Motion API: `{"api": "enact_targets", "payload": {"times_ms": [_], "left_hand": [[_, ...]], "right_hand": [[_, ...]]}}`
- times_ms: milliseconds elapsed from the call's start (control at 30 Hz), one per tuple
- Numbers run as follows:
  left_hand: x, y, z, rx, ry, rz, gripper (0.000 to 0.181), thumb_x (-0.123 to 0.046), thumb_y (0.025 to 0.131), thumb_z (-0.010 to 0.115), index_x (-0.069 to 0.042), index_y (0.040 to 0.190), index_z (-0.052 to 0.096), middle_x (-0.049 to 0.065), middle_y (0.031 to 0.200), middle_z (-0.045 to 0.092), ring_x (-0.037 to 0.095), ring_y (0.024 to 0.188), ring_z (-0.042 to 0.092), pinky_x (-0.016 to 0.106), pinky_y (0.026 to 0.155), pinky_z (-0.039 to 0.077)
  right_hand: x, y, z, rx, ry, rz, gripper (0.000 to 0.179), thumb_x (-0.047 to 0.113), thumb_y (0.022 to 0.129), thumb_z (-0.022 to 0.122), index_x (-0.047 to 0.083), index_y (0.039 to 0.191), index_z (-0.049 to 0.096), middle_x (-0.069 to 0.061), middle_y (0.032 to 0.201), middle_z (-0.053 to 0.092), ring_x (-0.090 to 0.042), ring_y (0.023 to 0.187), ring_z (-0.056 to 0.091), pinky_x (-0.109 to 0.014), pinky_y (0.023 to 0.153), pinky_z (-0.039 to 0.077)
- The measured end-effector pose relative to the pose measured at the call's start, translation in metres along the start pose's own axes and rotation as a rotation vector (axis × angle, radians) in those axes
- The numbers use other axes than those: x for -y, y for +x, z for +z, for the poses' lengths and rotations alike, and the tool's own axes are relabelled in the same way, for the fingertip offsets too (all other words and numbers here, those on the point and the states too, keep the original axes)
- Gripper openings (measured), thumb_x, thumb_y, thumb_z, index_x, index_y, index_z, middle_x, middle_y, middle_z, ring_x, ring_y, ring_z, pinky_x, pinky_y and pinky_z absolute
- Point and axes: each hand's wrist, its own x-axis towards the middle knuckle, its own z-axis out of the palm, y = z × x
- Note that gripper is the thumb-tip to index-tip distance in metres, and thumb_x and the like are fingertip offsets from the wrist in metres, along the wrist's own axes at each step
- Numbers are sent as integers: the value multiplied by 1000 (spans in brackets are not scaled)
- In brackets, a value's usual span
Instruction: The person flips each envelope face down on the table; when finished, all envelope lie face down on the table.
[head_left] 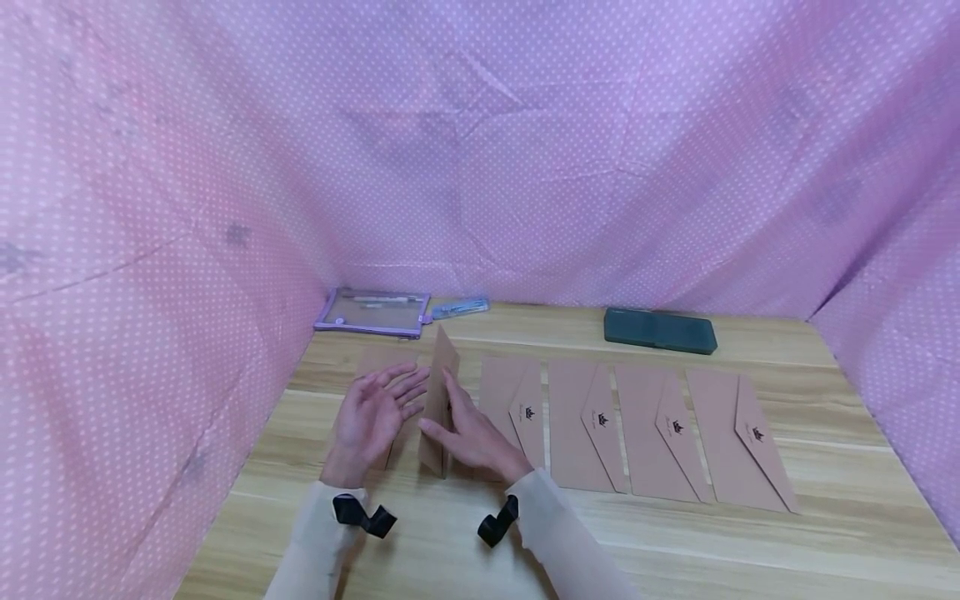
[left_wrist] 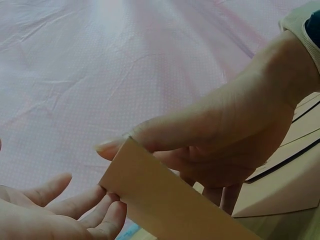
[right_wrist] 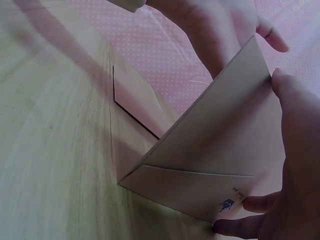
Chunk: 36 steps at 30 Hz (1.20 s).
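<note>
A brown kraft envelope (head_left: pixel 437 400) stands on edge over the table, its flap with a small printed crown facing right. My right hand (head_left: pixel 474 435) holds it from the right, thumb at one edge and fingers on the flap side, as the right wrist view (right_wrist: pixel 295 145) shows. The left hand (head_left: pixel 372 415) has its palm turned up and fingers extended, fingertips right at the envelope's left face (left_wrist: pixel 145 187). Beneath the left hand lies another brown envelope (head_left: pixel 372 358), mostly covered.
Several brown envelopes with crown-printed flaps (head_left: pixel 600 421) lie in a row to the right. Along the back are a purple-edged clear pouch (head_left: pixel 324 321) with pens, a small blue packet (head_left: pixel 461 308) and a dark green case (head_left: pixel 660 330). Pink dotted cloth (head_left: pixel 480 167) surrounds the wooden table (head_left: pixel 675 550).
</note>
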Motion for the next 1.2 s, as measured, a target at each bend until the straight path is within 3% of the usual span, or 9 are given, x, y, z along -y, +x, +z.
{"api": "enact_targets", "payload": {"times_ms": [367,733,933,1200], "left_hand": [[7,4,-3,42,37,-18,59,-26,107,3,-5,136,50,6,135,64,20,125,57,32,103,48],[17,6,-2,-37,99,-53,58,-26,107,6,-11,129,58,1,130,64,17,125,53,31,106,44],[21,5,-6,-63,123,-66,58,-25,108,8,-14,122,64,-1,128,64,17,125,52,30,102,47],[29,6,-16,-125,113,-162,52,-27,109,15,-16,117,65,0,124,61,16,117,54,30,91,53]], "right_hand": [[0,0,0,-8,-19,-16,85,67,97,42,39,159,-10,-7,171,6,-37,153,23,-59,120,30],[-2,1,-1,-17,-21,-24,84,65,98,44,40,159,-7,-7,171,7,-40,152,24,-67,116,29],[-3,0,-3,-18,13,-29,84,61,98,46,37,160,-5,-6,171,6,-40,153,22,-68,116,28],[-2,-5,-5,-24,53,-11,80,55,100,49,45,158,-5,-8,170,9,-41,149,32,-65,115,32]]}}
